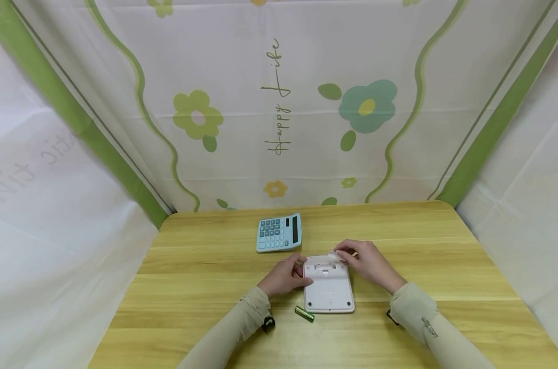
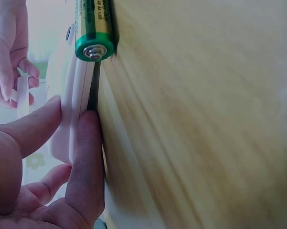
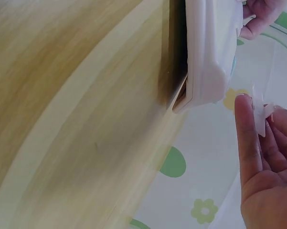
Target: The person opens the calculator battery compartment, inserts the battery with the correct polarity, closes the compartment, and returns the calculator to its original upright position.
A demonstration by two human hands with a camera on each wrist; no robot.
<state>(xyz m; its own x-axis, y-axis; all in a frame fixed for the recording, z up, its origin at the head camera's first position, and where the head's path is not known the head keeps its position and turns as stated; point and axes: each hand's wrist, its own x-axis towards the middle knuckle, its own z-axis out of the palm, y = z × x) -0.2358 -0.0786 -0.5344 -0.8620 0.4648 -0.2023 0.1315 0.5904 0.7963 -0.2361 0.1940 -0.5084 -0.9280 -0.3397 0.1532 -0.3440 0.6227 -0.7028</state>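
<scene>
A white calculator (image 1: 329,294) with pinkish edges lies face down on the table, the battery slot (image 1: 325,266) in its back uncovered. My left hand (image 1: 284,277) grips its left edge, thumb on the back and fingers against the side. Above its far right corner, my right hand (image 1: 365,260) pinches a small whitish plastic cover (image 3: 259,114) between thumb and fingers, apart from the calculator in the right wrist view. A green AA battery (image 1: 304,313) lies by the near left corner; its tip shows large in the left wrist view. Whether the slot holds anything is too small to tell.
A light blue calculator (image 1: 279,233) sits behind, keys up, at the far side of the wooden table (image 1: 205,287). A white curtain (image 1: 242,169) printed with flowers hangs along the table's back edge, and white cloth flanks both sides.
</scene>
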